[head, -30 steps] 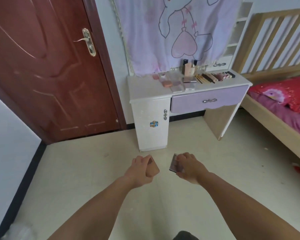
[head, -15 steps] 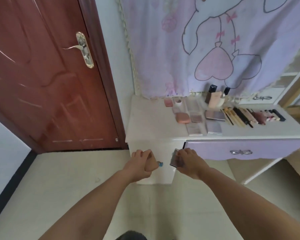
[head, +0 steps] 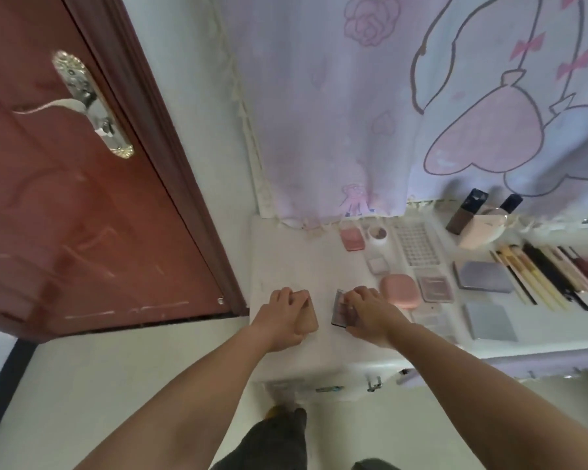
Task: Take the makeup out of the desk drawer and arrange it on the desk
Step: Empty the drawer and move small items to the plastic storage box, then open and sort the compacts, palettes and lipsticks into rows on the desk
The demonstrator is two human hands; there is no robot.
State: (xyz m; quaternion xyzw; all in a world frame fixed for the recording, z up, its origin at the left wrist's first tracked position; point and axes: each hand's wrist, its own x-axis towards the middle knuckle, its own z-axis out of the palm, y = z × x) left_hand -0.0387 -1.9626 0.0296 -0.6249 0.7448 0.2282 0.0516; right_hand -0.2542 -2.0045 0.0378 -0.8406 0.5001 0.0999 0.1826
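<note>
Partly hidden: left hand [head: 282, 320] grips tan compact [head: 310, 317]; right hand [head: 370, 313] pinches dark palette [head: 338, 308].

Bench [head: 286, 266] approached; both hands, left [head: 280, 322] and right [head: 367, 313], now carried over its 9 o'clock end, compacts gripped throughout.

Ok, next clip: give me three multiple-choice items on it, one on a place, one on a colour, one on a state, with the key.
1. Where does the rounded pink case lie?
A. On the floor
B. On the desk, beside the right hand
C. On the bed

2. What colour is the door?
A. Reddish brown
B. White
C. Blue

3. What is the left hand doing?
A. Lying flat and empty
B. Turning the door handle
C. Gripping a tan compact

Key: B, it lies on the desktop by the right hand; A, reddish-brown panels; C, fingers curl round it.
</note>
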